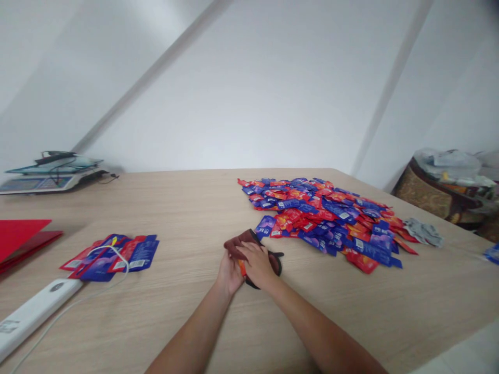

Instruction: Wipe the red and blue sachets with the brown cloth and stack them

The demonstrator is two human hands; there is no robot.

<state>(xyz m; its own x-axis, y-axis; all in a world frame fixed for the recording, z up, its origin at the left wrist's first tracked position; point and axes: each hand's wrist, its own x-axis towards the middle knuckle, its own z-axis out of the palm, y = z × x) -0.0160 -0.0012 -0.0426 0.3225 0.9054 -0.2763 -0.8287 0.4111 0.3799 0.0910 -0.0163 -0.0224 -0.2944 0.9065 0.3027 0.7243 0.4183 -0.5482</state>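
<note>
Near the middle of the table I have both hands on a dark brown, soft fabric item with black edging (234, 244); its exact kind is unclear. My left hand (231, 275) grips its near left side, with the fingers partly hidden. Across its top lies my right hand (255, 261), fingers closed over the fabric. A bit of a red-orange packet (242, 268) shows between my hands. Just beyond them, to the right, spreads a large heap of red and blue sachets (312, 208); the closest blue sachet (265, 225) almost touches the brown item.
On the left, several sachets (136, 254) lie under a thin white cable, beside a long white device (37, 314). A red folder (23, 236) and a scale (47, 182) stand farther left. Grey gloves (424, 231) lie right of the heap. A patterned chair (423, 189) holds plastic bags.
</note>
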